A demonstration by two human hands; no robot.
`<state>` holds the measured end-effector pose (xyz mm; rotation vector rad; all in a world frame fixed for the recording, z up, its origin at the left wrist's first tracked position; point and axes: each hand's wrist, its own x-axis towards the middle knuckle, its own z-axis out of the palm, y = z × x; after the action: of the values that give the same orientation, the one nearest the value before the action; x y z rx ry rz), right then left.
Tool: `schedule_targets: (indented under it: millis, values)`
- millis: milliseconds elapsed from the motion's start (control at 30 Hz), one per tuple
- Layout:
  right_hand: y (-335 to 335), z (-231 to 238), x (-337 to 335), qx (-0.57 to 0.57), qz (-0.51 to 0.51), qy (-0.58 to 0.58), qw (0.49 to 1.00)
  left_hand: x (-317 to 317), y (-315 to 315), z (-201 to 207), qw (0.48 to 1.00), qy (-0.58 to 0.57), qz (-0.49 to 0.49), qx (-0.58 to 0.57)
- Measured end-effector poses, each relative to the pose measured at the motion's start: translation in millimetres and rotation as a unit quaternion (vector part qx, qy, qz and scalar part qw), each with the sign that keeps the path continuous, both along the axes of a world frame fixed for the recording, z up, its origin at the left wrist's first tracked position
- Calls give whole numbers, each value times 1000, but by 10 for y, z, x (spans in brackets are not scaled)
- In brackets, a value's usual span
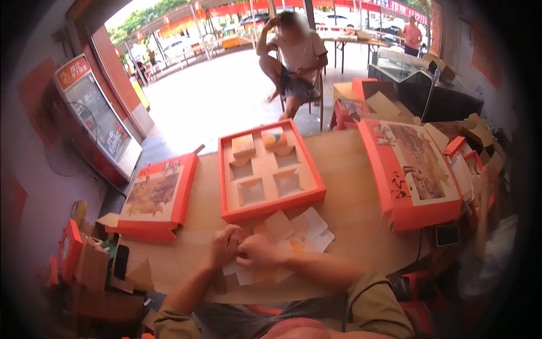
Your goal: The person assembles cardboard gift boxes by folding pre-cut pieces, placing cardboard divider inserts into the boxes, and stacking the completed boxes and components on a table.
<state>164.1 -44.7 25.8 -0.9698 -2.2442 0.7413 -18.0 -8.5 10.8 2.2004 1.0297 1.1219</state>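
L hand (227, 244) & R hand (259, 250) curled, contents unclear, nr wht orange-print cards (311, 225).

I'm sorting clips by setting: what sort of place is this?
Probably a street-front shop or workroom: a glass-door fridge stands at the left, cars show outside beyond the open front, and an open red box lies on the table.

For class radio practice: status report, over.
Left hand and right hand close together, grip hidden. Red tray beyond, small boxes in two far slots. Loose card pieces nearby, possibly in the way.
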Motion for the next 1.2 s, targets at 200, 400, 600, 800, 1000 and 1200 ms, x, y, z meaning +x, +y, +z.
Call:
schedule_targets:
  millis: [200,400,600,800,1000,1200]
  values:
    - [4,-68,-25,-3,10,27,1000,8,42,89,990,-66,-2,-126]
    - [-3,7,-31,1,8,34,999,272,464,689,996,36,68,51]
    - [16,2,-89,-3,26,-12,1000,748,2027,945,971,213,104,25]
    - [43,-58,-17,-3,34,12,999,1265,2480,898,913,322,211,-138]
    - [54,-66,4,-17,30,23,999,1514,2537,800,884,364,267,-121]
    - [26,-158,-90,-17,38,59,997,1285,2864,601,901,324,279,-70]
